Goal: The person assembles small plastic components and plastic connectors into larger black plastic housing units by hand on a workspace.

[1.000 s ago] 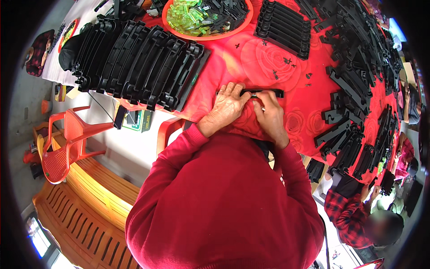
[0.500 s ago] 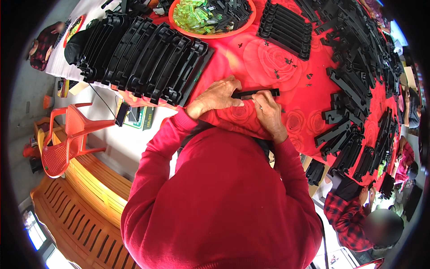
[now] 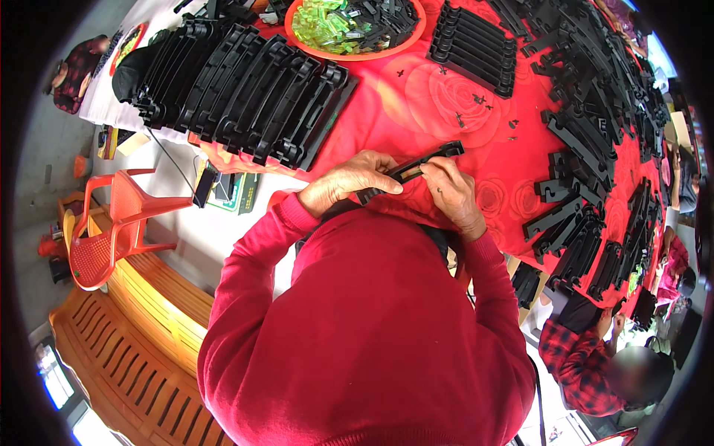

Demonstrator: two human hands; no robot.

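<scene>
Between my hands a long black plastic part (image 3: 411, 169) is held at a slant, its far end up and to the right, near the table's front edge. My left hand (image 3: 355, 178) grips its lower left end, thumb on top. Fingers of my right hand (image 3: 452, 195) close on it near the upper right end; whether they also hold a small piece is hidden. Just beyond lie several tiny black pieces (image 3: 480, 99) on the red flowered tablecloth (image 3: 394, 97).
A row of long black parts (image 3: 245, 97) stands at the left. An orange-rimmed bowl (image 3: 357, 57) holds green and black pieces. A neat black stack (image 3: 473, 48) lies at the far right of it, with heaps of black parts (image 3: 580, 134) along the right. A co-worker (image 3: 587, 364) sits lower right.
The black part has turned from nearly level to a slant, its left end coming down toward me. My left hand has moved lower, and my right hand has shifted slightly right and down.
</scene>
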